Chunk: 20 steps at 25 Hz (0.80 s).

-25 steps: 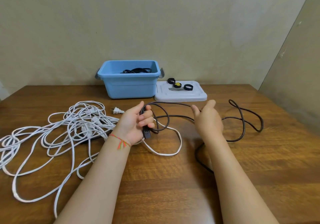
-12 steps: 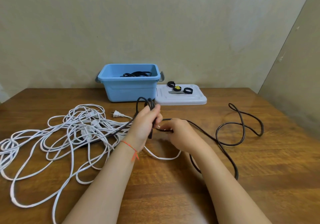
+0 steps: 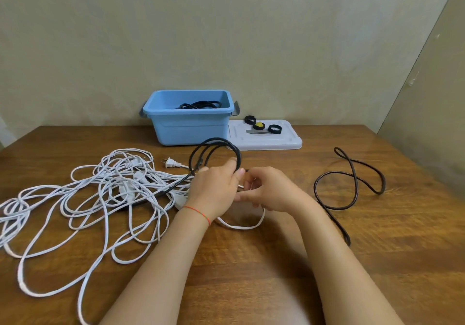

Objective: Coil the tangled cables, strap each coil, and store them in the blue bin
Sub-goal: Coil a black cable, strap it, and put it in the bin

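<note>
On the left of the worktop [image 3: 377, 261] the white cable [image 3: 83, 198] lies in a wide tangle, not coiled yet, with its plug [image 3: 171, 162] pointing left. In the middle, the left hand [image 3: 214, 188] grips the loops of the black cable [image 3: 216, 151] and holds them upright. A second ago the right hand [image 3: 270, 191] was open and away to the right; now it has come against the left hand and its fingers are curled on the cable, so one more loop is added to the coil. The rest of this cable trails on the right, shorter than before. Far behind, the blue bin [image 3: 188, 128] already holds one dark coil, and the straps [image 3: 274, 128] wait on the lid [image 3: 276, 141] beside it.
</note>
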Available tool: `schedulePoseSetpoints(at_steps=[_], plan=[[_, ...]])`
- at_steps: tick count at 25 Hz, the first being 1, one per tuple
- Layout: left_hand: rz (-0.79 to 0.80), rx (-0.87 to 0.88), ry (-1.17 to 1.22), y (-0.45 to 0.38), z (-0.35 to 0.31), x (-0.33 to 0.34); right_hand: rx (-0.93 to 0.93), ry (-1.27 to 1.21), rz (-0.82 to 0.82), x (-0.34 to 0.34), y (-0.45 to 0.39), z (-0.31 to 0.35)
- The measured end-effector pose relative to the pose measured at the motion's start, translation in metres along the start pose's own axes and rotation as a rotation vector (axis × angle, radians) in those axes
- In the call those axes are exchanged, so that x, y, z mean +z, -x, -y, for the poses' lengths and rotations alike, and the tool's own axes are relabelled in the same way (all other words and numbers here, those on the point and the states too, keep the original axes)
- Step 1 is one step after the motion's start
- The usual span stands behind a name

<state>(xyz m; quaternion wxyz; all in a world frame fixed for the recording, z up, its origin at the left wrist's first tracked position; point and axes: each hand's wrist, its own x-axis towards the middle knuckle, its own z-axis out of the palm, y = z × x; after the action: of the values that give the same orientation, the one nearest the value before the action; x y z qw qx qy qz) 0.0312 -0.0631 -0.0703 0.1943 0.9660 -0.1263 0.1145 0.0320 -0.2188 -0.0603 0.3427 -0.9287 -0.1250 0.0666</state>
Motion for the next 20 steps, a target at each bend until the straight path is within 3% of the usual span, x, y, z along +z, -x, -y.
schedulePoseSetpoints(at_steps=[5, 8, 10, 13, 16, 18, 20], plan=[[-0.018, -0.057, -0.113, -0.003, 0.013, -0.011, 0.016, -0.082, 0.041, -0.023, 0.003, -0.015], [-0.007, -0.018, 0.025, -0.001, 0.010, -0.007, -0.051, 0.064, 0.031, -0.019, 0.000, -0.018], [-0.029, -0.001, 0.188, -0.002, 0.010, -0.006, -0.131, -0.046, 0.036, -0.020, 0.001, -0.017], [-0.045, -0.007, 0.601, -0.003, 0.007, -0.012, -0.334, -0.228, -0.113, -0.019, 0.002, -0.010], [0.077, -0.150, 1.225, -0.001, 0.003, -0.023, -0.361, -0.277, -0.394, -0.005, -0.002, 0.000], [0.260, -0.264, 1.576, 0.000, 0.004, -0.028, -0.318, -0.425, -0.395, 0.001, -0.005, 0.003], [0.391, -0.349, 1.754, -0.002, 0.008, -0.027, -0.285, -0.542, -0.298, 0.002, -0.003, 0.005]])
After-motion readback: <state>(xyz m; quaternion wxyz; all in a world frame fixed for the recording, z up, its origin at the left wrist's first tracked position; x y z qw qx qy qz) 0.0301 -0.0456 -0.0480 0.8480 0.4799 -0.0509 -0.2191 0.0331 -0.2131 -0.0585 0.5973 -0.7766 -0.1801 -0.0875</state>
